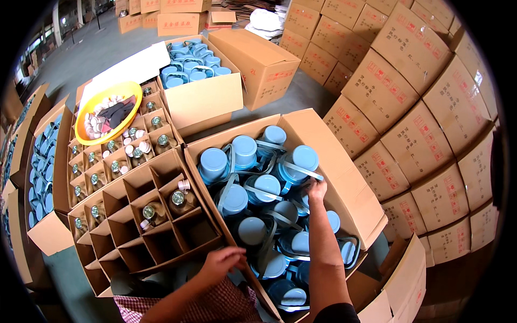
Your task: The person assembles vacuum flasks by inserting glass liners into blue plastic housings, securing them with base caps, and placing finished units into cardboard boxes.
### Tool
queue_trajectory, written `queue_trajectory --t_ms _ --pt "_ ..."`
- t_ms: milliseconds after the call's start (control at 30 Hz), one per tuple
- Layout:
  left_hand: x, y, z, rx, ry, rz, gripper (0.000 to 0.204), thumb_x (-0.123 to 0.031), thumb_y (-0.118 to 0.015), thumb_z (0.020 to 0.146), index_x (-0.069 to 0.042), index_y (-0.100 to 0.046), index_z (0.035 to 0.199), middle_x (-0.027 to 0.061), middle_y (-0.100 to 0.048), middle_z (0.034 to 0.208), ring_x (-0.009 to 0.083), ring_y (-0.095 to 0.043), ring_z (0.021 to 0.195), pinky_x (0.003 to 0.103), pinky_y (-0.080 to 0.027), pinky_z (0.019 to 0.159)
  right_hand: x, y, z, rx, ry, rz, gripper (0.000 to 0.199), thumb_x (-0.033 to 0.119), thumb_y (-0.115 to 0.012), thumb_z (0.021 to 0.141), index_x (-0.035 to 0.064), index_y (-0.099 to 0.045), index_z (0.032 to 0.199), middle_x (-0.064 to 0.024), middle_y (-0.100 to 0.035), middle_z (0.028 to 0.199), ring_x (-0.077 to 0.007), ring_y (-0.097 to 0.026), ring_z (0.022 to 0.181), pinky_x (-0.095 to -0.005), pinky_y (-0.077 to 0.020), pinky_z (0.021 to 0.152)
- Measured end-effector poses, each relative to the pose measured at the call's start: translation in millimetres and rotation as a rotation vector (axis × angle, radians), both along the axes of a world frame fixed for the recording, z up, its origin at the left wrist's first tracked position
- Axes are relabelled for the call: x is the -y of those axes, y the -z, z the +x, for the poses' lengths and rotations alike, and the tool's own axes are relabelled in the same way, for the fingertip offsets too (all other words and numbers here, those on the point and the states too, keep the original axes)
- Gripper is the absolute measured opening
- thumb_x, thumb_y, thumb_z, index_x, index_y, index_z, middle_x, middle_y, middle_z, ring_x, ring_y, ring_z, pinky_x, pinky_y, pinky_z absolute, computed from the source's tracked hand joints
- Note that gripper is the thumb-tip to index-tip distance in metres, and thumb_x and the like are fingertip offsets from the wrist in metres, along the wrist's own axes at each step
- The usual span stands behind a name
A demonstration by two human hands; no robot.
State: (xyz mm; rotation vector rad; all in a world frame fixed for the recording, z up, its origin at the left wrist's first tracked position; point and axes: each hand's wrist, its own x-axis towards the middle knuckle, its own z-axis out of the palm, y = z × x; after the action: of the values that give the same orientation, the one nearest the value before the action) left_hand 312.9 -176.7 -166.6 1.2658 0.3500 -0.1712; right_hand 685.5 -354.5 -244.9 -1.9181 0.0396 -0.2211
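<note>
My right hand (316, 190) reaches into a carton of blue plastic thermos casings, its fingers closed on the strap handle of one blue casing (302, 158) near the far right wall. Several similar casings (252, 231) crowd the carton, lids up or tilted, with their handles lying loosely across them. My left hand (222, 264) hovers by the carton's left wall with loosely bent fingers and nothing in it. To its left stands a divided carton (134, 257), where a few glass bottles (154, 213) sit in the cells and other cells hold none.
A yellow basin (81, 129) with small white-and-pink pieces and a dark glove rests on another divided carton of glass bottles. Behind stands a carton (207, 94) of blue casings beside a closed carton (264, 64). Stacked cartons (414, 134) wall off the right; more blue casings (44, 172) fill cartons at left.
</note>
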Motion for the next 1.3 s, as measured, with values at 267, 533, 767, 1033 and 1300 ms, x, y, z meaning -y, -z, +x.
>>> queue_trajectory --t_ms 267,533,767,1033,1300 --pt "1 4 -5 0.049 -0.045 0.212 0.022 -0.009 -0.057 0.087 -0.002 -0.063 0.107 0.0114 -0.066 0.096 0.0189 -0.066 0.085 0.028 -0.052 0.074 -22 -41 21 0.006 -0.233 -0.763 0.035 0.000 -0.052 0.072 0.0119 -0.067 0.101 -0.0130 -0.066 0.100 -0.0295 -0.061 0.097 -0.0377 -0.0482 0.085" --pt "-7 5 1 0.128 0.079 0.340 0.024 -0.011 -0.058 0.087 -0.002 -0.062 0.109 0.0116 -0.066 0.096 0.0154 -0.066 0.083 0.027 -0.052 0.072 -136 -57 28 0.390 -0.411 -1.035 0.043 -0.001 -0.056 0.071 0.0135 -0.060 0.111 -0.0116 -0.049 0.131 -0.0296 -0.045 0.122 -0.0374 -0.0381 0.102" --pt "-23 2 -10 0.024 0.009 0.182 0.023 -0.011 -0.058 0.087 -0.002 -0.062 0.108 0.0125 -0.066 0.095 0.0181 -0.066 0.082 0.027 -0.052 0.070 -138 -15 36 0.229 -0.361 -1.130 0.028 0.029 -0.061 0.082 0.0075 -0.059 0.101 -0.0089 -0.055 0.120 -0.0289 -0.053 0.109 -0.0401 -0.0447 0.088" --pt "-25 11 -18 -0.018 -0.055 0.079 0.023 -0.011 -0.058 0.088 -0.001 -0.062 0.108 0.0094 -0.067 0.092 0.0137 -0.066 0.075 0.024 -0.051 0.062 -100 -208 3 0.767 -0.109 -0.879 0.024 0.026 -0.062 0.084 0.0032 -0.057 0.080 -0.0179 -0.058 0.084 -0.0342 -0.055 0.080 -0.0440 -0.0453 0.070" --pt "-30 17 -33 0.170 -0.256 -0.201 0.040 -0.035 -0.044 0.095 -0.003 -0.056 0.118 0.0172 -0.064 0.102 0.0242 -0.067 0.079 0.030 -0.053 0.062 -47 -336 -250 1.175 -0.423 -0.639 0.025 0.021 -0.049 0.089 -0.0024 -0.057 0.093 -0.0154 -0.057 0.086 -0.0314 -0.051 0.080 -0.0387 -0.0397 0.074"
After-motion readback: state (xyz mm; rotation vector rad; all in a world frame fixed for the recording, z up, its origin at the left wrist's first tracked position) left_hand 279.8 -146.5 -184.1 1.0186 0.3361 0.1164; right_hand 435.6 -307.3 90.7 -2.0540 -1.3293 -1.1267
